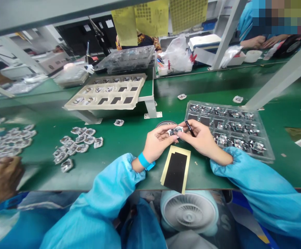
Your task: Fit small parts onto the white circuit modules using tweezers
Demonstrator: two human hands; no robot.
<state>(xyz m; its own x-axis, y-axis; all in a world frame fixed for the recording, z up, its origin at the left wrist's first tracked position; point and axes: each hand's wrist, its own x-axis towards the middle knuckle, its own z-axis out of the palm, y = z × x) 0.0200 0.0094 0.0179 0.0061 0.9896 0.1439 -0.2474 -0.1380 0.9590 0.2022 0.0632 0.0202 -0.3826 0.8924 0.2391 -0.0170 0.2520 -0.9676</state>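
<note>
Green bench (129, 141) bears parts (72, 149) and tray (269, 158); left fingers (167, 141) clamp a component (175, 131), right fingers (188, 139) a tool (190, 128).

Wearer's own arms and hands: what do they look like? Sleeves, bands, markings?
Both arms wear loose, wrinkled bright-blue sleeves, left sleeve and right sleeve, gathered at the cuffs. The left hand and right hand are ungloved. A blue wristband circles the left wrist; no band shows on the right. I can't make out any cord or printed marking.
</note>
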